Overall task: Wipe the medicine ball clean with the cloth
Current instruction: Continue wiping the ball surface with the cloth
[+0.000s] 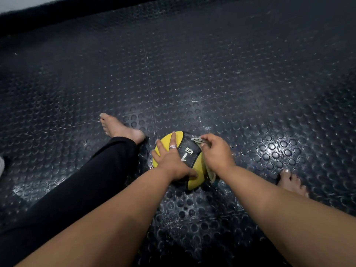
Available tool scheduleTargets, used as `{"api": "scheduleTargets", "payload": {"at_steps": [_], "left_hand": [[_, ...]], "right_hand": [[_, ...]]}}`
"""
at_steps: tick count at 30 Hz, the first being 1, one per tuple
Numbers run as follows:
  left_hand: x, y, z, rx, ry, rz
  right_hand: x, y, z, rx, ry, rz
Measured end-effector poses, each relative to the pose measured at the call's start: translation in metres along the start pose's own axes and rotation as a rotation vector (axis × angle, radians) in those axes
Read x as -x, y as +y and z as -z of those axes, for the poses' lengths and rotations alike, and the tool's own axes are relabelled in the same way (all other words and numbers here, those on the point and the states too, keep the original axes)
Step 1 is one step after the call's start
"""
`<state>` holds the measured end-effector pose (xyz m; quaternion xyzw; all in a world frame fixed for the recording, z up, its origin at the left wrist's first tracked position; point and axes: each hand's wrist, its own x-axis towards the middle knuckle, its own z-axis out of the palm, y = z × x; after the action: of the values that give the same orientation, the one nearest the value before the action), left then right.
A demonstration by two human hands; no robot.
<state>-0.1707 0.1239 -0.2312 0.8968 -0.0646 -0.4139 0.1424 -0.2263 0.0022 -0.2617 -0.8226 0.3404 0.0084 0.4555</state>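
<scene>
- While sitting on the floor, a person is bracing a medicine ball [194,175] between both hands; the ball is resting on the mat just below frame centre, toward 6 o'clock.
- Medicine ball: yellow panels with a black band that is showing a white "7 KG" mark; it is lying between the person's bare feet.
- Left hand [170,160]: it is lying flat on the ball's 9 o'clock side, fingers straight and spread apart, pressing on the yellow panel, thumb reaching across the near face; a ring [172,147] is sitting on one finger.
- Right hand [216,153]: it is covering the ball's 3 o'clock side, fingers curled and clamped on the cloth.
- Cloth [197,140]: pale, crumpled; one end is sticking out past the fingertips at the ball's 1 o'clock edge, another end is hanging below the wrist at 5 o'clock, touching the ball's side.
- Floor mat [212,74]: dark rubber with raised round studs, glossy highlights showing at 3 o'clock.
- Left leg [86,180]: in black legwear, stretching from 8 o'clock toward the ball; its bare foot [119,128] is resting just beside the ball at 10 o'clock.
- Right foot [291,183]: bare, near the ball at 4 o'clock, partly hidden behind the right forearm.
- Pale wall strip [23,2]: showing at 11 o'clock, beyond the mat's far edge.
</scene>
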Motion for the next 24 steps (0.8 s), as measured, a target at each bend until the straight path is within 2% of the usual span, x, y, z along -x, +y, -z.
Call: {"api": "scheduleTargets", "payload": {"at_steps": [4, 8, 9, 13, 16, 17, 21, 24], "left_hand": [[-0.004, -0.016, 0.005, 0.006, 0.015, -0.003], [-0.005, -0.027, 0.005, 0.022, 0.015, 0.003], [-0.005, -0.027, 0.004, 0.027, 0.014, 0.003], [-0.012, -0.017, 0.006, 0.050, 0.011, 0.023], [-0.017, -0.009, 0.008, 0.068, 0.007, 0.049], [-0.017, -0.009, 0.007, 0.080, 0.013, 0.052], [-0.015, -0.018, -0.001, 0.116, 0.040, 0.035], [-0.011, -0.020, -0.002, 0.106, 0.020, 0.027]], "right_hand": [[0.019, -0.007, -0.020, 0.036, 0.039, 0.142], [0.034, -0.006, -0.038, 0.125, 0.047, 0.449], [0.031, -0.005, -0.039, 0.115, 0.050, 0.464], [0.010, -0.014, -0.035, -0.005, 0.062, 0.251], [-0.012, -0.027, -0.033, 0.039, 0.087, 0.034], [-0.013, -0.030, -0.033, 0.091, 0.081, 0.041], [0.010, -0.029, -0.033, 0.259, -0.027, 0.484], [0.000, -0.022, -0.028, 0.357, -0.071, 0.529]]}}
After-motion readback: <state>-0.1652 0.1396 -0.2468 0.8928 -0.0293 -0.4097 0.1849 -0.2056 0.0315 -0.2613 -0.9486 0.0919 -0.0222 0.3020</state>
